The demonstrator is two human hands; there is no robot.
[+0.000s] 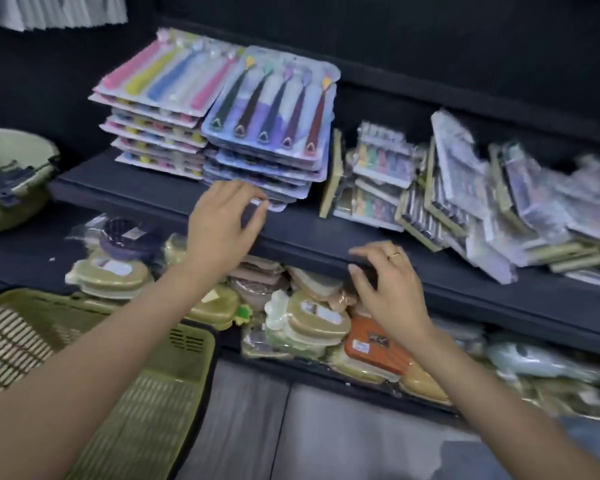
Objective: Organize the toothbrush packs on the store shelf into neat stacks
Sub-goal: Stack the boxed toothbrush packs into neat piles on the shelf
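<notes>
Two bare forearms reach up from the bottom edge. The left hand (222, 223) has its fingertips curled at the lowest pack of the blue stack (269, 133), touching its front corner; whether it pinches the pack I cannot tell. The right hand (387, 285), wearing one gold ring, hovers with loosely spread fingers at the front lip of the dark shelf (309, 233), holding nothing. Two neat stacks of flat blister-card toothbrush packs stand side by side on that shelf: the blue one shows five dark-handled brushes on top, the pastel stack (156, 105) five pink, yellow and blue ones. Right of them a loose heap (482, 195) of glossy packs leans and slides. Below, wrapped plastic boxes (312, 320); nearer, one green slatted basket (94, 368)
</notes>
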